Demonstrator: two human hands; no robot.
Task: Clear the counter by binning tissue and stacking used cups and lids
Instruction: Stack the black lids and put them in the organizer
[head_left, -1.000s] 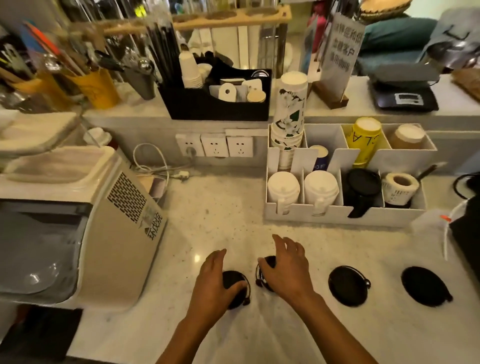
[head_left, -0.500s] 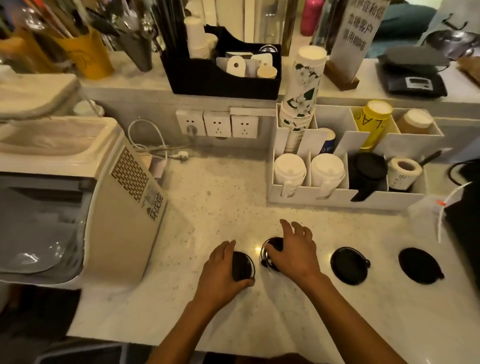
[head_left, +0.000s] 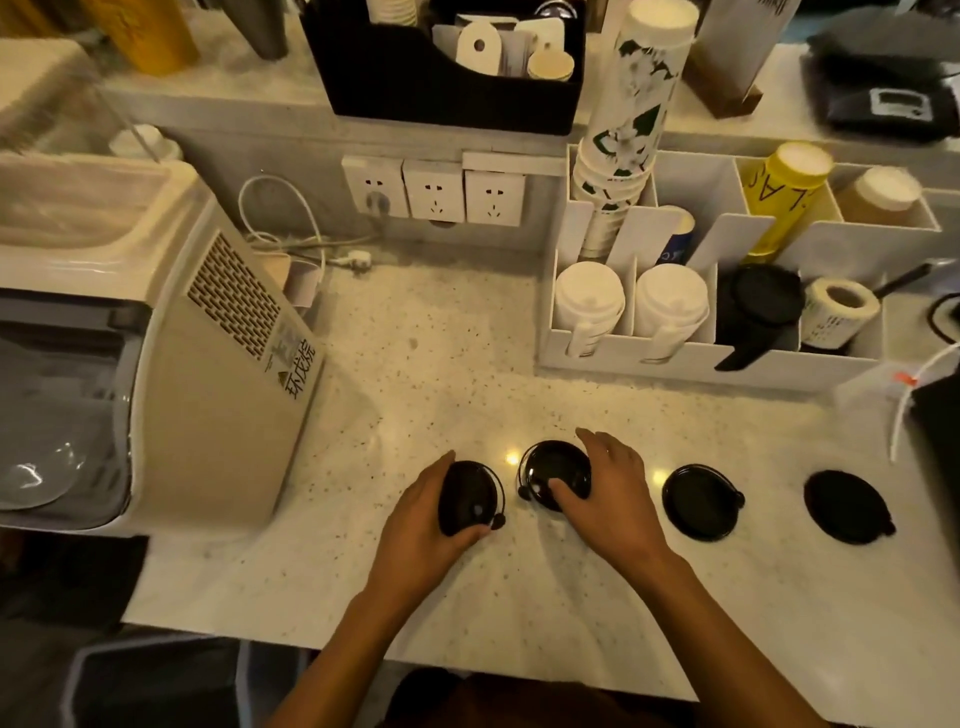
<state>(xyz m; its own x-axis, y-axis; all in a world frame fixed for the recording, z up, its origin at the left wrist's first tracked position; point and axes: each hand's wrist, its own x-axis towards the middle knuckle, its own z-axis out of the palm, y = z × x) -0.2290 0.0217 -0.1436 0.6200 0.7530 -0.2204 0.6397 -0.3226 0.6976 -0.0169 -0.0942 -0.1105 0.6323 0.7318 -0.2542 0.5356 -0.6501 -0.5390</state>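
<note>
Speckled white counter (head_left: 467, 364), four black lids in a row near front edge. Left hand (head_left: 421, 525) grips the leftmost lid (head_left: 470, 496), tilted up. Right hand (head_left: 608, 499) pinches the second lid (head_left: 553, 467). Third lid (head_left: 701, 501) and fourth lid (head_left: 847, 506) lie flat, untouched.

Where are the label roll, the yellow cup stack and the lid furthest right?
label roll (head_left: 841, 306): head view, its paper face.
yellow cup stack (head_left: 779, 192): head view, its side.
rightmost black lid (head_left: 847, 506): head view, its centre.
</note>
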